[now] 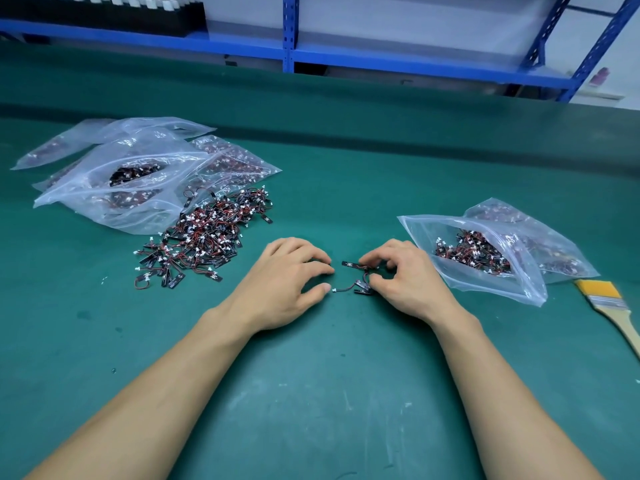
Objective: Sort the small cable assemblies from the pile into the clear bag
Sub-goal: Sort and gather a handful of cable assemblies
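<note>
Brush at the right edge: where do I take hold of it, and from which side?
Grip the wooden handle of the brush just behind the metal ferrule, pinching its narrow edges from above on the near right side. It lies flat, bristles pointing toward the clear bag, whose corner crowds that end.

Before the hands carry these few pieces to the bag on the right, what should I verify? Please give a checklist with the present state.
1. Right hand pinches the cable assemblies: ok.
2. Left hand holds nothing: cannot tell, its curled fingers hide what is under them.
3. Clear bag mouth gapes open: ok.
4. Way from right hand to bag is bare mat: ok.
5. Brush lies clear of the bag mouth: ok.
6. Pile has pieces left: ok.
</note>
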The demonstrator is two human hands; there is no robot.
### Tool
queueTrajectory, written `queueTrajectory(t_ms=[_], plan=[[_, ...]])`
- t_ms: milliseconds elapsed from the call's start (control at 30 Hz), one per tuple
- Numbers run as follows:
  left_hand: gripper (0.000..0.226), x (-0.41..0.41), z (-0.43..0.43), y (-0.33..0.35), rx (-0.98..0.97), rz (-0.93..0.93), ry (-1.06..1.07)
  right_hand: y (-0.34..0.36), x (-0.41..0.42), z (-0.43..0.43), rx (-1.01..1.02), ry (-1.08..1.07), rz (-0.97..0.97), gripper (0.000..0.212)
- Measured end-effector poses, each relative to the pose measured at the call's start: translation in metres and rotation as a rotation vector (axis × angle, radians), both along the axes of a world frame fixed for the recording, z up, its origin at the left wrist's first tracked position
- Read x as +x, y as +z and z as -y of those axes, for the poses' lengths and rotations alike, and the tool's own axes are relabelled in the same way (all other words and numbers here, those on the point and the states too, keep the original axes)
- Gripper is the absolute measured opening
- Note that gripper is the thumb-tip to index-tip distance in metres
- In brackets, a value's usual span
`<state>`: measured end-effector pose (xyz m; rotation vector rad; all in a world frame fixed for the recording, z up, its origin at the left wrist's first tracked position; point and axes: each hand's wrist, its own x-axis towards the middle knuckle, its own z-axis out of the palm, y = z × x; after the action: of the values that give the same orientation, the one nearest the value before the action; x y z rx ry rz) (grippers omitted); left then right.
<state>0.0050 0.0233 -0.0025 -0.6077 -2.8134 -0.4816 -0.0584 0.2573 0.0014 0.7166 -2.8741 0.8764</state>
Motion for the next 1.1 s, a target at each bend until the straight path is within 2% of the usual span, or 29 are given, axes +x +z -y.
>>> queueTrajectory(t_ms=[133,233,367,500,700,1000,1100], plan=[[0.032,0.001,-0.001,0.004,0.034,-0.034,-0.002,0.005,0.003,-0.001,-0.085,-0.006,0.064,0.029],[0.034,0.005,-0.01,0.007,0.073,-0.057,-0.071,0.011,0.004,0.0,-0.239,-0.05,0.109,0.029],[0.041,0.009,-0.025,0.007,0.007,-0.009,-0.183,0.01,0.0,-0.002,-0.358,-0.103,0.117,0.037],[0.045,0.01,-0.026,0.005,-0.079,0.016,-0.216,0.005,-0.002,-0.003,-0.34,-0.133,0.125,0.041],[0.037,0.016,-0.017,0.005,-0.05,-0.01,-0.213,0.005,0.0,-0.001,-0.311,-0.127,0.101,0.039],[0.005,0.026,0.006,0.013,0.03,0.01,-0.214,0.004,0.005,0.0,-0.2,-0.066,0.056,0.027],[0.015,0.031,0.018,0.014,0.106,0.07,-0.191,0.005,0.004,0.0,-0.199,-0.087,0.054,0.027]])
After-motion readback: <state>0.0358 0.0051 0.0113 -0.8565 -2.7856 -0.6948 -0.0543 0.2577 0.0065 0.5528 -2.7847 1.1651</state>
